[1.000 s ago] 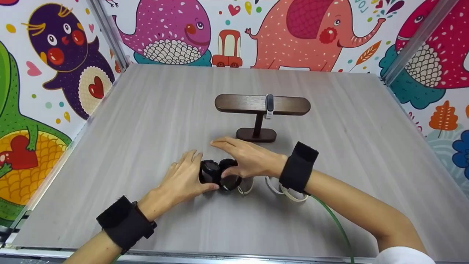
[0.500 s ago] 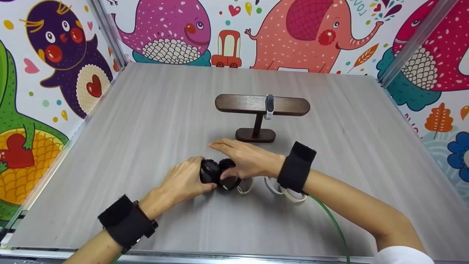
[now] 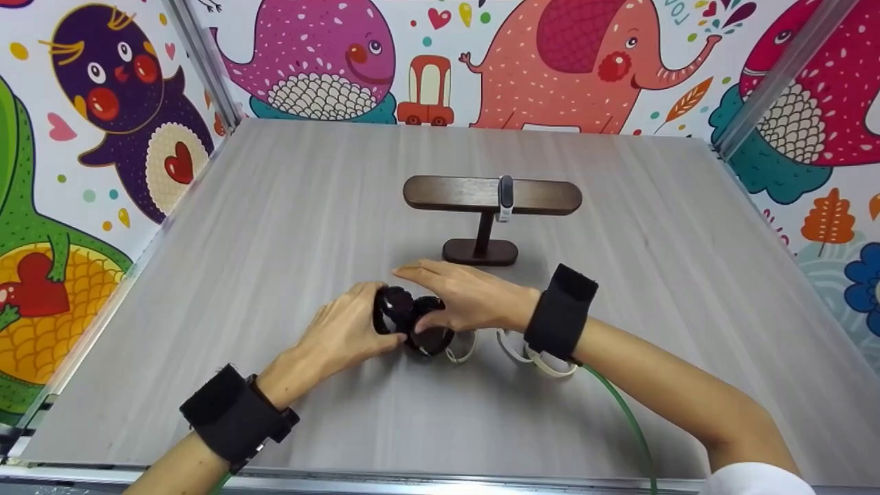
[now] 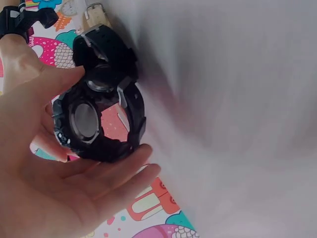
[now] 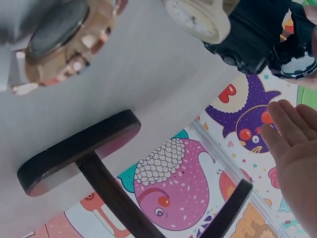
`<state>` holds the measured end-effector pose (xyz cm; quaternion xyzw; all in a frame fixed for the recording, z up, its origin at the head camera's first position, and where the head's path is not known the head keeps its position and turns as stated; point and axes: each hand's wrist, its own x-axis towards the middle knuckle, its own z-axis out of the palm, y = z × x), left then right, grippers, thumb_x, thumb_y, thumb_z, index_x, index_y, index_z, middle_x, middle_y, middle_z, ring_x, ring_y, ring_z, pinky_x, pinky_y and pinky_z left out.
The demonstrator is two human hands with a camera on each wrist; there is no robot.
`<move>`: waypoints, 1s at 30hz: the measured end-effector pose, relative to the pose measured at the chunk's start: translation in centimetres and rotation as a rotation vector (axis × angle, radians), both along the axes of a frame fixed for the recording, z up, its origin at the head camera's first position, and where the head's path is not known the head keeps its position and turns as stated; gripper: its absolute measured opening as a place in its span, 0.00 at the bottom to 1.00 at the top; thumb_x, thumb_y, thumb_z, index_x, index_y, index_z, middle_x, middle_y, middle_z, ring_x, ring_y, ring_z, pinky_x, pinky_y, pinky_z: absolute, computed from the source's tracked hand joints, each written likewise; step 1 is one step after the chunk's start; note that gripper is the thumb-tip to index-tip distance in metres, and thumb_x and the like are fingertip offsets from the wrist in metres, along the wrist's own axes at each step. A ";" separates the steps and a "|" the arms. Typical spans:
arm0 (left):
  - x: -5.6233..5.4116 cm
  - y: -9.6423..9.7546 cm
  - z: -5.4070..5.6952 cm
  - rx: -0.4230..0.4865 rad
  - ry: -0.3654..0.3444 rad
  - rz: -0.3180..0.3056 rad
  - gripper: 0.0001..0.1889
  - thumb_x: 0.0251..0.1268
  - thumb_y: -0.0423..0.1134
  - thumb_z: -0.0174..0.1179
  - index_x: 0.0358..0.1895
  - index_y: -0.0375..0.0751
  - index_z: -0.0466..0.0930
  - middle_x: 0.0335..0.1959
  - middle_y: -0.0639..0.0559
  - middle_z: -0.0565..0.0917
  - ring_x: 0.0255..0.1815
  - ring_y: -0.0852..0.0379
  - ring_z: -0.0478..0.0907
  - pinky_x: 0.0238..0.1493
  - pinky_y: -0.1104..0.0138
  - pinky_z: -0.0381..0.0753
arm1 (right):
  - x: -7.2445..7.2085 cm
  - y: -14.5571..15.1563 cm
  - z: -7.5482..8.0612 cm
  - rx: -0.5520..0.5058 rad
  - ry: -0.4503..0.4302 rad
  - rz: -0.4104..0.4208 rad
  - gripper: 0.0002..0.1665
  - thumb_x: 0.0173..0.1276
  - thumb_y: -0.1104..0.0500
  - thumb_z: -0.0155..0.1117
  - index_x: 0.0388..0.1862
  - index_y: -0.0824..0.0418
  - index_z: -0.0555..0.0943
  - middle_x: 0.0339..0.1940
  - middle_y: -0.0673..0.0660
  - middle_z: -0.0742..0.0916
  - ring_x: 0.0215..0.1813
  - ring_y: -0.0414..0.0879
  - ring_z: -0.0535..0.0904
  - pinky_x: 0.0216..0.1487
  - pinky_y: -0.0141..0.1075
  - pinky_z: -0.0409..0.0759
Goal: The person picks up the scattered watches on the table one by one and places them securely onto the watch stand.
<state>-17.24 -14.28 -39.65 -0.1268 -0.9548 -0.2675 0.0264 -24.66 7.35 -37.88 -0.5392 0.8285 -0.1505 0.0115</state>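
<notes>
My left hand point(image 3: 340, 328) grips a black wristwatch point(image 3: 395, 301) between thumb and fingers. In the left wrist view the watch's strap forms a loop, with the round case back point(image 4: 85, 120) showing inside. Right beside it, a second black watch point(image 3: 433, 340) stands on its strap, partly hidden by my right thumb in the head view. My right hand point(image 3: 474, 299) hovers over that second watch, its fingers point(image 5: 285, 131) straight and slightly spread. The cream watch point(image 5: 200, 20) appears close behind the black ones in the right wrist view.
A dark wooden watch stand point(image 3: 454, 194) rises beyond the hands, with a slim fitness band point(image 3: 506, 196) on its bar. Pale straps point(image 3: 553, 368) lie under my right wrist. A rose-gold watch point(image 5: 64, 44) is near the stand's base. Cartoon-printed walls point(image 3: 570, 62) border the table.
My left fingers have closed in around the black watch, which is now slightly higher and tilted. The right hand has stayed almost still.
</notes>
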 end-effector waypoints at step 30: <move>-1.6 4.1 2.7 0.582 0.267 -0.265 0.43 0.51 0.27 0.75 0.72 0.32 0.64 0.71 0.38 0.71 0.70 0.44 0.74 0.66 0.69 0.78 | 0.5 4.4 4.2 -0.373 0.181 0.026 0.42 0.61 0.55 0.76 0.70 0.68 0.71 0.65 0.62 0.78 0.65 0.51 0.79 0.65 0.36 0.81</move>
